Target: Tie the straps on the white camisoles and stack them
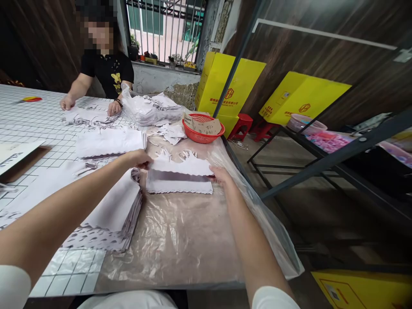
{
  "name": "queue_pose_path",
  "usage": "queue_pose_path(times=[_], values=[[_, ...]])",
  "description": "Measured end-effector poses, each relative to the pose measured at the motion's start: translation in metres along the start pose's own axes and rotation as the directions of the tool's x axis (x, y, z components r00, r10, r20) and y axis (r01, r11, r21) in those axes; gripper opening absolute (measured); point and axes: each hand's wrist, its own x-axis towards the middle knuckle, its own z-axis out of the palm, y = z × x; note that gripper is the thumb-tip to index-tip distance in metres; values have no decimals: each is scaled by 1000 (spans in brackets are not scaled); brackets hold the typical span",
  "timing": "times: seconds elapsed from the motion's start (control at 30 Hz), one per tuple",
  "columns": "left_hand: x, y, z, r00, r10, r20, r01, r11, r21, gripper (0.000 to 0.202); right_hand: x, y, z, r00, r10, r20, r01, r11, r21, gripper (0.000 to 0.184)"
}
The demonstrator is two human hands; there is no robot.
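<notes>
Between my two hands a white fabric piece with a scalloped near edge and cut-out strips along its far side is stretched sideways. My left hand pinches its left end, and my right hand grips the right end. Just beneath and nearer to me lies a small stack of white fabric pieces on clear plastic sheeting. To the left, under my left forearm, rests a thick pile of white fabric pieces; the arm hides part of it.
Across the grid-patterned table a co-worker handles similar white pieces. A red basket holding marked cardboard stands near the right edge. A plastic bag of pieces lies behind. A metal frame and yellow boxes are at the right.
</notes>
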Motion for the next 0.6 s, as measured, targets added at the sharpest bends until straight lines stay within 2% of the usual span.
queue_pose_path(times=[0.1, 0.17, 0.37, 0.5, 0.6], values=[[-7, -25, 13, 999, -38, 30, 33, 990, 136, 20, -19, 32, -2, 1000, 10, -16, -13, 984, -177, 23], [-8, -33, 21, 998, -52, 39, 42, 976, 213, 21, -25, 44, -3, 999, -25, -37, 13, 960, -279, 26], [-11, -36, 26, 999, -16, 44, 0, 936, 351, 25, -25, 47, -8, 988, -141, -67, 85, 844, -529, 27], [-12, -43, 25, 998, 65, 14, -65, 914, 401, 25, -34, 51, -8, 981, -174, -86, 79, 763, -641, 23], [-13, -47, 31, 975, 222, -5, -203, 900, 385, 16, -46, 50, -2, 960, -238, -147, 73, 720, -690, 21]])
